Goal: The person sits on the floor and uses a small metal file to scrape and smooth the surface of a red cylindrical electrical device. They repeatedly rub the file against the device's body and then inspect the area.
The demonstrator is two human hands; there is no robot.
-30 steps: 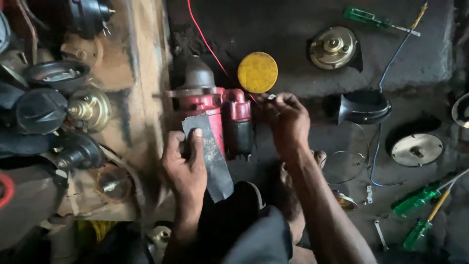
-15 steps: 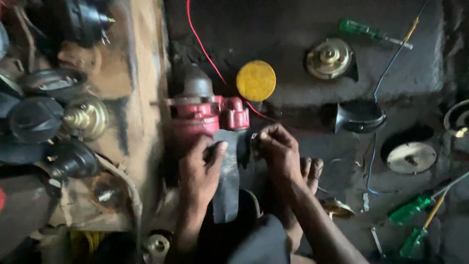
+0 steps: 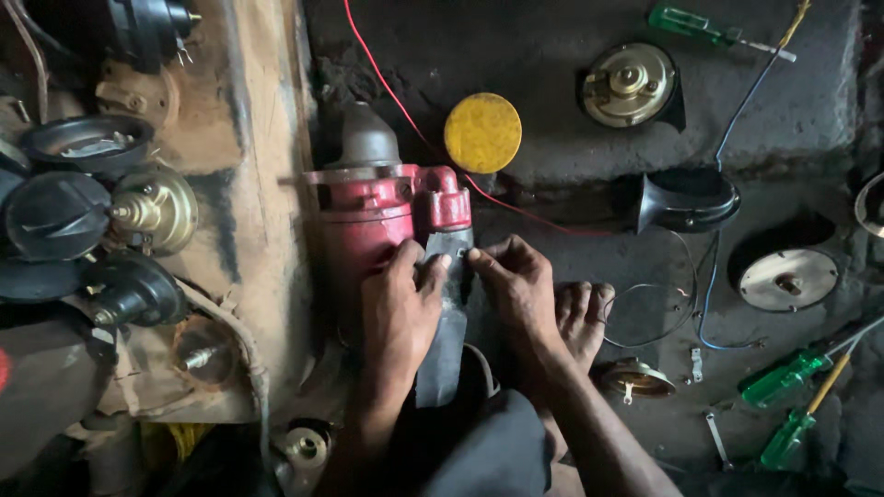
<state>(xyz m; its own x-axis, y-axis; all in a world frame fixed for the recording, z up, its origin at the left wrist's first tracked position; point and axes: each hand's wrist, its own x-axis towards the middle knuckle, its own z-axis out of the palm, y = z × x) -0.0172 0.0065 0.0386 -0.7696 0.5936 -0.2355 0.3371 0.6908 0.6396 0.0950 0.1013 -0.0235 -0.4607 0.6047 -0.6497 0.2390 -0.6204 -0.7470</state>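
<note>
Here, seen from the head camera: left hand [image 3: 398, 308] and right hand [image 3: 517, 287] both pinched the dark rubber strip [image 3: 444, 322], pressed flat against the red starter motor [image 3: 373, 221] on the grimy floor [image 3: 571, 129], yellow disc [image 3: 482, 132] just beyond

Red-painted cylindrical metal motor [image 3: 368, 225], dull and scuffed; dark matt strip [image 3: 444, 322], seemingly rubber; rough grey concrete floor [image 3: 552, 46]; glossy green translucent plastic screwdriver handles [image 3: 783, 377].
</note>
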